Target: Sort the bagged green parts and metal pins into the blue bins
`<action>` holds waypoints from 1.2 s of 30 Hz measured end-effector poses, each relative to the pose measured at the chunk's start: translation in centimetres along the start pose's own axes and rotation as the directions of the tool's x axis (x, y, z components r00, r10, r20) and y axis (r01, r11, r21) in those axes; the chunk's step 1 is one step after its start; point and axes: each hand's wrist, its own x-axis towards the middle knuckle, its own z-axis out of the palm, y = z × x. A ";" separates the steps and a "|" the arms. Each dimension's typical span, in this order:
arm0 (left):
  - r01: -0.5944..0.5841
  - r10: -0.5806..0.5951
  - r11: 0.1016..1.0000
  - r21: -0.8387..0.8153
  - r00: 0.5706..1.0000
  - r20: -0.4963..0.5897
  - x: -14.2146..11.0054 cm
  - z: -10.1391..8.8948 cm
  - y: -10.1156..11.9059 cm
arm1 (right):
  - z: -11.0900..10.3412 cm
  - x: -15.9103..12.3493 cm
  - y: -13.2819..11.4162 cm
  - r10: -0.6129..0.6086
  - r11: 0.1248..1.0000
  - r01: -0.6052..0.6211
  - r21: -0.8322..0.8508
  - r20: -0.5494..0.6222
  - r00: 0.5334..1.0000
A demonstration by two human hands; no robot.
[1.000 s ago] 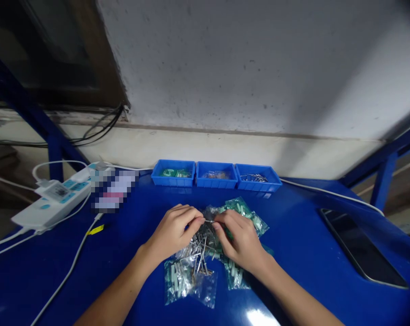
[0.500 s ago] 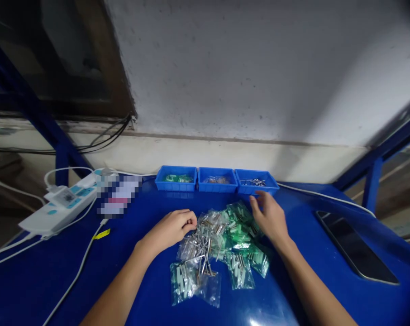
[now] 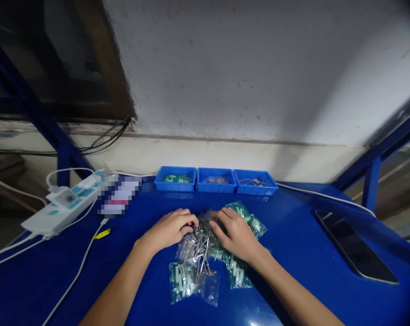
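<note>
Loose metal rods [image 3: 205,257] are lying crisscrossed on a heap of small plastic bags on the blue desk [image 3: 150,290]; taking them as the clock's centre, the left hand [image 3: 173,228] is resting at ten o'clock, its fingers curling toward the heap's edge. Its grip is standing narrow, and I cannot tell whether anything is between the fingertips. The right hand [image 3: 237,233] is covering the heap at two o'clock, its grip also narrow; whether it is pinching a piece cannot be told. A green-tinted bag [image 3: 237,274] is showing at four o'clock, a clear bag [image 3: 211,290] at six, and a bag of pale pieces [image 3: 180,280] at seven. Three blue bins are standing in a row: the left bin [image 3: 175,186] at eleven, the middle bin [image 3: 216,187] at twelve, the right bin [image 3: 256,189], holding rods, at one. A dark phone [image 3: 356,246] is lying at three.
</note>
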 end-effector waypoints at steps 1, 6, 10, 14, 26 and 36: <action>-0.014 0.014 1.000 0.007 1.000 0.013 0.0 0.0 0.1 | 0.1 0.0 -0.1 -0.017 1.000 0.017 0.000 0.008 1.000; -0.005 0.005 1.000 0.020 1.000 0.003 0.3 0.4 -0.1 | 0.5 -0.1 -0.2 -0.044 0.999 0.044 0.002 0.005 0.999; -0.021 0.018 0.999 -0.040 0.998 -0.052 0.4 0.0 -0.9 | 0.3 -0.1 -0.1 -0.046 0.999 0.046 0.024 -0.001 0.999; -0.039 0.023 0.993 -0.108 0.988 -0.150 0.2 -0.7 -0.4 | 0.1 -0.2 -0.4 -0.079 0.996 0.080 0.035 -0.034 0.996; -0.069 -0.016 0.961 -0.267 0.952 -0.306 0.2 -0.3 2.2 | 0.5 -0.1 -0.5 -0.101 0.995 0.102 -0.003 -0.200 0.975; -0.102 0.049 0.988 -0.117 0.920 -0.389 0.2 -0.4 2.5 | 0.4 -0.3 -0.9 -0.155 0.988 0.157 -0.010 -0.193 0.969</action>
